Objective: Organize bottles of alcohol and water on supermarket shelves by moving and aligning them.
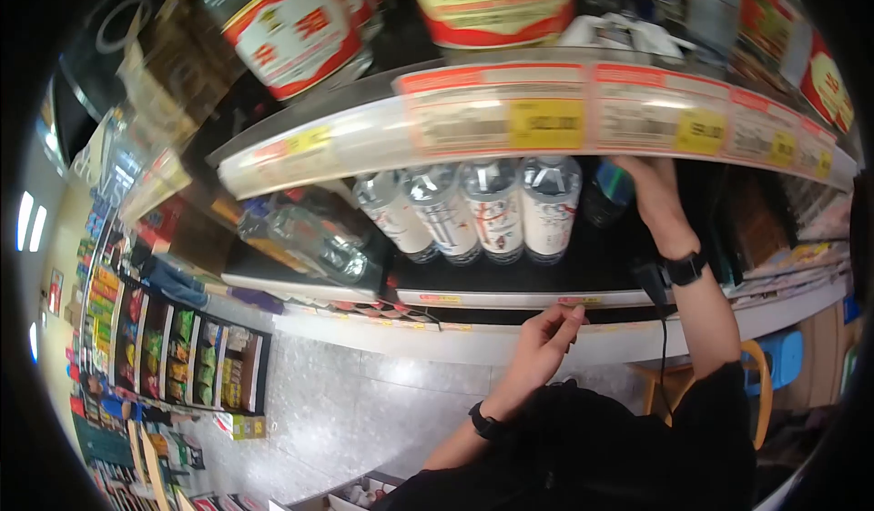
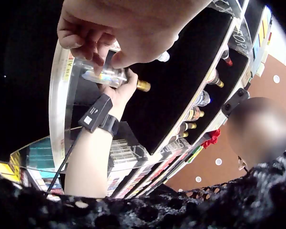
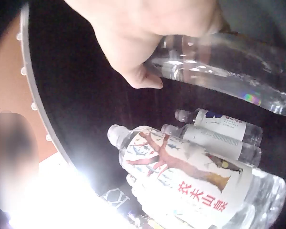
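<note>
My right hand (image 1: 654,192) reaches under the upper shelf and grips a clear bottle (image 3: 229,67) by its upper part. In the left wrist view, a gold cap (image 2: 143,85) shows past the fingers of that hand. The bottle lies sideways across the right wrist view. Beside it in the head view stands a row of water bottles (image 1: 496,215) with white illustrated labels. My left hand (image 1: 543,338) hovers near the front edge of the lower shelf, fingers loosely bent, holding nothing. Both wrists wear black bands.
The upper shelf's price strip (image 1: 496,115) overhangs the right hand. Large bottles with red labels (image 1: 296,33) stand above. Clear bottles (image 1: 314,242) lie tilted at left. A black cable (image 1: 664,356) hangs from the right wrist device. Snack racks (image 1: 182,347) stand across the aisle.
</note>
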`<state>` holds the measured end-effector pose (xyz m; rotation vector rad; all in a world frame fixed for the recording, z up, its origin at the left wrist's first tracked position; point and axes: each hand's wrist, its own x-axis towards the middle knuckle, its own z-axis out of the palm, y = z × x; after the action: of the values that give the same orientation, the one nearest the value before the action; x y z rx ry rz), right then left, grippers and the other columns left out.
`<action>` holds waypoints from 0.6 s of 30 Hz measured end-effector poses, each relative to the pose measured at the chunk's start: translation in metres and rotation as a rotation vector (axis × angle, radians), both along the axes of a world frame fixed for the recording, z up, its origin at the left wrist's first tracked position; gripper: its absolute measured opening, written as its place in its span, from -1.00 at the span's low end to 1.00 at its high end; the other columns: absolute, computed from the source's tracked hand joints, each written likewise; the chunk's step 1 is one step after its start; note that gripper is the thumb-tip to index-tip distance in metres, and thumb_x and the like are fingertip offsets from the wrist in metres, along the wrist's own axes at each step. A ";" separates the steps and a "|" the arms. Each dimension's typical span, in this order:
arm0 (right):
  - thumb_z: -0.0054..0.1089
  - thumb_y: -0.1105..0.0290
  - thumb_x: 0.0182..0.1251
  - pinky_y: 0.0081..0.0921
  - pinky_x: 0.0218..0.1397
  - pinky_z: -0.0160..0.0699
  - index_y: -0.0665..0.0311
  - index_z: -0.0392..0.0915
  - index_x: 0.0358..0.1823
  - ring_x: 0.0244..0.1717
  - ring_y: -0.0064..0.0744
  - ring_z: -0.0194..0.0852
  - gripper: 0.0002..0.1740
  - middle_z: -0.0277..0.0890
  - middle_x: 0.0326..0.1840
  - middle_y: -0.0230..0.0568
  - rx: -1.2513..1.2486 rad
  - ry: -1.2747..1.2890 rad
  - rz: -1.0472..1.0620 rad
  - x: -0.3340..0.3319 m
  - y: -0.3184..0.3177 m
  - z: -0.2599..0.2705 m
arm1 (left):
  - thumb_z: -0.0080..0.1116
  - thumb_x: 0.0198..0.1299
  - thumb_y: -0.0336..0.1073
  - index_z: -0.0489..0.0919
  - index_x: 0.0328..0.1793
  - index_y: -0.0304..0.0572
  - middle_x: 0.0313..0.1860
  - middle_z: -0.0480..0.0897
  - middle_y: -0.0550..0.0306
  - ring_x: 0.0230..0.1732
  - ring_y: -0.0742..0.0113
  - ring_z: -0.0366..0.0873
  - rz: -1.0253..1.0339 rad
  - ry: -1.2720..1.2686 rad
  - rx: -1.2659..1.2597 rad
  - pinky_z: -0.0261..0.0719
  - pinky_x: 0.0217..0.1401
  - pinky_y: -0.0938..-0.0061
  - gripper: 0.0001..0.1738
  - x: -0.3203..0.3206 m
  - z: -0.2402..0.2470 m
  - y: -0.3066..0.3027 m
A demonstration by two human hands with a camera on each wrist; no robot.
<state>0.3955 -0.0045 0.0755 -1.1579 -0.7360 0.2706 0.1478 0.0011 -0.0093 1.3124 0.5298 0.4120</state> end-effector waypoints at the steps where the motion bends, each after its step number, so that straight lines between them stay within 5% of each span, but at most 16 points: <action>1: 0.42 0.53 0.16 -0.45 0.10 0.59 0.35 0.56 0.05 -0.05 -0.39 0.63 -0.60 0.63 -0.08 -0.24 0.008 0.005 -0.007 0.001 -0.005 -0.005 | 0.07 0.52 -0.04 0.67 -0.16 -0.25 -0.53 0.46 0.38 -0.44 0.62 0.34 -0.012 0.009 0.000 0.31 -0.37 0.61 -0.59 -0.004 0.002 0.005; 4: 0.34 0.56 0.20 -0.38 0.22 0.54 0.39 0.54 0.11 0.04 -0.29 0.63 -0.58 0.63 0.01 -0.14 0.120 0.087 -0.020 -0.007 -0.020 -0.016 | 0.07 0.52 -0.04 0.67 -0.16 -0.25 -0.49 0.50 0.37 -0.42 0.62 0.36 -0.008 -0.052 0.026 0.34 -0.35 0.62 -0.60 -0.011 0.002 0.014; 8: 0.28 0.53 0.30 -0.24 0.49 0.32 0.42 0.36 0.35 0.39 -0.14 0.44 -0.42 0.49 0.32 0.06 0.219 0.128 -0.179 -0.034 -0.033 -0.031 | 0.10 0.51 -0.04 0.65 -0.18 -0.23 -0.44 0.53 0.36 -0.38 0.62 0.37 -0.106 -0.054 0.009 0.35 -0.34 0.62 -0.62 -0.020 -0.009 0.029; 18: 0.23 0.39 0.31 -0.06 0.57 0.21 0.37 0.28 0.36 0.45 0.05 0.32 -0.39 0.37 0.37 0.14 0.462 0.037 -0.481 -0.125 -0.061 -0.037 | 0.09 0.50 0.02 0.65 -0.21 -0.20 -0.48 0.45 0.40 -0.42 0.64 0.32 -0.369 -0.024 -0.004 0.27 -0.38 0.65 -0.58 -0.061 -0.008 0.071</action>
<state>0.2705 -0.0652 0.0383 -0.8502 -0.4343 -0.2713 0.0863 0.0717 -0.0177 1.3652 0.2589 0.1210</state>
